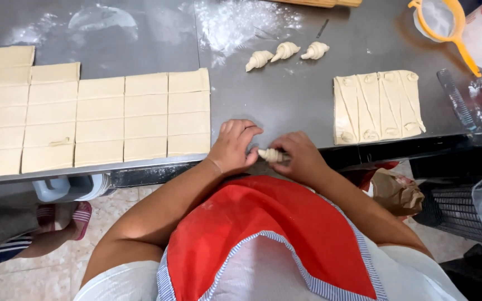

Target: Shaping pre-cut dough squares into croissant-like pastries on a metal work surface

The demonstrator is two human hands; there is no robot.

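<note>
Both hands are together at the near edge of the metal table (285, 106), closed on a small rolled piece of dough (271, 155) that lies between them. The left hand (233, 146) pinches one end with thumb and fingers; the right hand (302, 156) covers the other end, so only the ribbed middle of the roll shows.

The roll looks soft and light, raw dough that dents under any firm squeeze and would probably stick to warm skin were it not floured. It is best taken at its two tapered ends, as the hands have it now, with light fingertip pressure, since a grip across the thicker middle would flatten the layers.

Beyond the hands, three finished rolls (285, 51) lie in a row, well apart from them, beside a dusting of flour (241, 22). To the right of the right hand lies a sheet of dough cut into long triangles (377, 105). To the left of the left hand, just beside it, a large sheet cut into rectangles (90, 120) covers the table. Far right stands an orange sieve (442, 19). Below the table edge, another person's sandalled foot (62, 220) shows on the floor.
</note>
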